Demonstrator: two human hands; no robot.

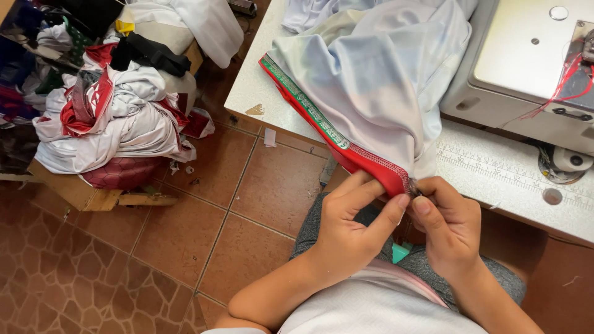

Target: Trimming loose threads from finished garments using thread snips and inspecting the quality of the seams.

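Note:
A white garment [377,74] lies on the sewing table [495,179], draped toward me over its front edge. A red hem band with a green patterned strip [322,120] runs along its lower edge. My left hand [352,226] pinches the red end of this band from the left. My right hand [448,226] pinches the same end from the right, thumb against thumb. Both hands are held just below the table's front edge, above my lap.
A grey sewing machine [532,68] with red thread [566,86] stands at the table's right. A measuring scale is printed along the table front. A heap of white, red and black garments [117,105] rests on a wooden stand at the left, on brown floor tiles.

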